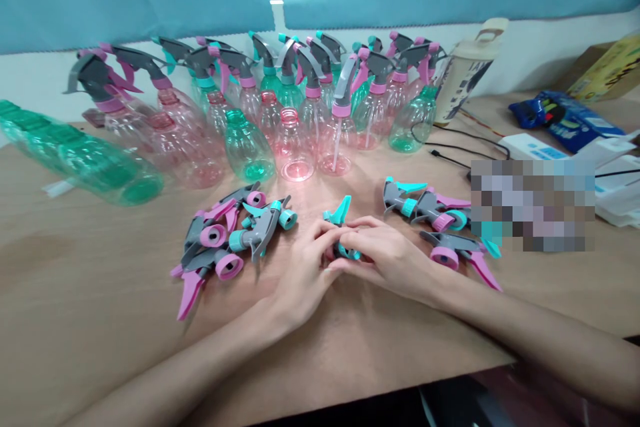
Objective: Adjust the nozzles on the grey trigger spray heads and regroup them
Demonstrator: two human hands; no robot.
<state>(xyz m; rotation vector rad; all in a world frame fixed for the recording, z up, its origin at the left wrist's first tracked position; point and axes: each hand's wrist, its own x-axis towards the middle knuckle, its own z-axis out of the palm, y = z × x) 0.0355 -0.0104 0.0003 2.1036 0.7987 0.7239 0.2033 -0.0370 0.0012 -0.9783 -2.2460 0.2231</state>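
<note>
At the middle of the table, my left hand [307,267] and my right hand [387,250] meet around a spray head with a teal trigger [341,209] and a teal collar [349,252]. The fingers of both hands are closed on it and hide most of its body. Several loose grey spray heads with pink or teal parts [260,230] lie to the left of my hands. More of them [434,208] lie to the right. Beyond my hands stand an uncapped clear pink bottle [296,147] and an uncapped green one [247,150].
Rows of bottles, many with spray heads [343,107], stand along the back. Green bottles [85,160] lie at the left. On the right are a cream tumbler [465,73], black cables [465,133], a blue packet [575,120] and a white box [533,147]. The table's front edge [380,390] is near.
</note>
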